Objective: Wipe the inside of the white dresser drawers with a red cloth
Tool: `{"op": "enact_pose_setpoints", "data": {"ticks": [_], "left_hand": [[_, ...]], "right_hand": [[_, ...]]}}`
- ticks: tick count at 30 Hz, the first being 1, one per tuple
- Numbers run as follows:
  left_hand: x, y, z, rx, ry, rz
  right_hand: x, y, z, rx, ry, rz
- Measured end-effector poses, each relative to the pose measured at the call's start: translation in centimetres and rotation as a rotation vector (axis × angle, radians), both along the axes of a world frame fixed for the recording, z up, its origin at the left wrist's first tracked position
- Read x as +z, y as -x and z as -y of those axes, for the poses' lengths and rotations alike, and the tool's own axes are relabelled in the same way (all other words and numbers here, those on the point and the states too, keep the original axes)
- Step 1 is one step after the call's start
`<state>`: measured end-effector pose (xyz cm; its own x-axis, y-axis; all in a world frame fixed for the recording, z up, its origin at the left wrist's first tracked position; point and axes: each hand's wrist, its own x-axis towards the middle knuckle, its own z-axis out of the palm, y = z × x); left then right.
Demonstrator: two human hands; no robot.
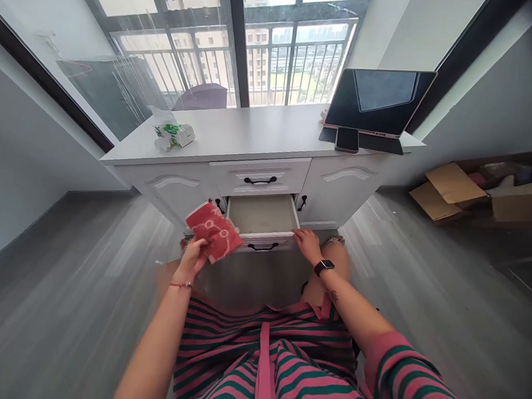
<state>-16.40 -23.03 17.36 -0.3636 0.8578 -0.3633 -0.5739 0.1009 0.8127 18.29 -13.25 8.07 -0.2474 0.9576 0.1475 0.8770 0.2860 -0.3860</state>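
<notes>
The left hand point(195, 256) pinches the red cloth point(213, 229) by its near edge, likely to hold it flat, at the left front of the open drawer point(263, 214), whose right front corner the right hand point(308, 246) touches, perhaps steadying, though whether gripping I cannot tell.

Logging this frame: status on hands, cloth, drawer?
Left hand holding red cloth. Right hand touching open drawer, right front corner. Cloth overlaps drawer's left front corner in view.
</notes>
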Motion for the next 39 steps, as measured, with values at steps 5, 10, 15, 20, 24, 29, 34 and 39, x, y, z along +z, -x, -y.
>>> {"op": "enact_pose_setpoints", "data": {"ticks": [5, 10, 15, 20, 24, 29, 34, 39], "left_hand": [[-2.4, -2.4, 6.8, 0.200, 0.057, 0.334], [-4.6, -5.4, 6.1, 0.352, 0.144, 0.175], [-8.0, -7.6, 0.7, 0.660, 0.288, -0.176], [-9.7, -10.0, -3.6, 0.702, 0.380, -0.433], [-9.3, -12.4, -6.0, 0.616, 0.435, -0.586], [-9.3, -16.9, -7.5, 0.505, 0.473, -0.590], [-10.4, -22.7, -8.0, 0.417, 0.419, -0.422], [-12.0, -27.7, -9.2, 0.226, 0.333, -0.102]], "right_hand": [[0.6, -0.1, -0.3, -0.008, 0.088, 0.026], [0.8, -0.1, -0.5, 0.001, 0.111, 0.031], [0.6, -0.3, -1.0, 0.022, 0.116, 0.034], [0.7, -0.6, -1.5, 0.067, 0.138, 0.033], [1.0, -0.8, -1.7, 0.075, 0.178, 0.038], [1.7, -1.0, -1.8, 0.074, 0.243, 0.065], [3.0, -1.1, -2.2, 0.074, 0.318, 0.112], [3.6, -1.2, -2.8, 0.071, 0.386, 0.141]]}}
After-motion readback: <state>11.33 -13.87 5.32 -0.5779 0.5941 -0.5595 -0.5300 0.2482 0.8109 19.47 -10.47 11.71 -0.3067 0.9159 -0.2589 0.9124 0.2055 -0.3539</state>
